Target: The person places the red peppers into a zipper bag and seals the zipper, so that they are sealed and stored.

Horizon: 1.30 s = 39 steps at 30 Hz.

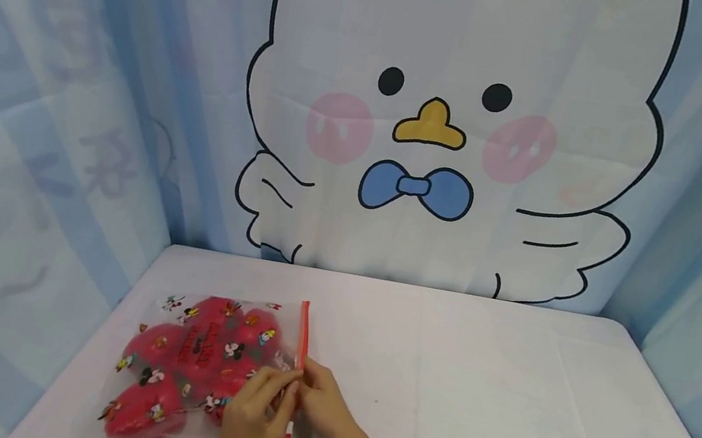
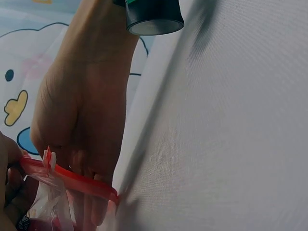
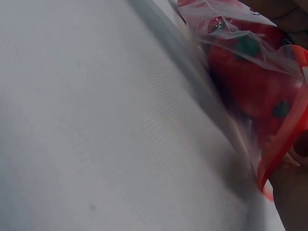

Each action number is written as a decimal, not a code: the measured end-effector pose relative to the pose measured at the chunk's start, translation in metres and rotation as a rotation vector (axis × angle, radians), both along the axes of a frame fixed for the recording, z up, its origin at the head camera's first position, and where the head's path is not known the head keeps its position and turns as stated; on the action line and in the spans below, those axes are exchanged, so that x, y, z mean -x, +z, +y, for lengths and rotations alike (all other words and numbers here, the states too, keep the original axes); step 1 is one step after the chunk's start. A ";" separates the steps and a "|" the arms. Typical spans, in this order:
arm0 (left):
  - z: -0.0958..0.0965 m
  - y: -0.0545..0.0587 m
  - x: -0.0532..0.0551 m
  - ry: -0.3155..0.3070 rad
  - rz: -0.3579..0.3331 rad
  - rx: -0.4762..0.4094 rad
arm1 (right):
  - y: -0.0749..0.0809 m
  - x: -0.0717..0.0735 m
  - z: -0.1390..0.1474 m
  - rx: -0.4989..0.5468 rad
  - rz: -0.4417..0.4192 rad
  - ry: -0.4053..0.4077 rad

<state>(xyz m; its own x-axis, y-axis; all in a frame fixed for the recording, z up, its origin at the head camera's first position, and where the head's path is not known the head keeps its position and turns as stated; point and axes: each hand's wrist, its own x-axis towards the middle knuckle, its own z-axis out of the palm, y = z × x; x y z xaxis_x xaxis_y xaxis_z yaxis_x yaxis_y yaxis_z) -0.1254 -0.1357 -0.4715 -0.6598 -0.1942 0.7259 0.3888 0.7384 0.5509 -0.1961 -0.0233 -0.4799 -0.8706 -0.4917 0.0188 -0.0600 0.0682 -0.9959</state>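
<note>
A clear zip bag (image 1: 207, 350) printed with small cartoon figures lies on the left part of the table. Inside it are several rounded red things (image 1: 143, 417); in the right wrist view one red thing (image 3: 250, 82) shows green patches through the plastic. The bag's red zip strip (image 1: 304, 331) runs along its right end. My left hand (image 1: 256, 412) pinches the bag near the strip, its fingertips partly hidden. From the other side my right hand (image 1: 327, 405) holds the strip's edge. Some right fingers (image 2: 98, 209) show through the plastic in the left wrist view.
The white table (image 1: 501, 407) stretches to the right of the bag. Behind it hangs a curtain (image 1: 451, 34) with a cartoon bird, and more blue-white cloth (image 1: 9, 138) hangs at the sides. A dark wrist device (image 2: 154, 19) is on the right wrist.
</note>
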 end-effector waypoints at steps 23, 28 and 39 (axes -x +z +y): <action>-0.010 -0.005 0.003 -0.330 -0.072 -0.083 | -0.005 -0.002 0.023 -0.011 -0.012 -0.076; -0.007 -0.003 0.002 -0.365 -0.114 -0.074 | -0.007 -0.003 0.028 0.025 -0.023 -0.071; -0.023 0.017 0.001 -0.013 -0.108 0.139 | -0.011 -0.002 0.029 0.110 -0.101 -0.003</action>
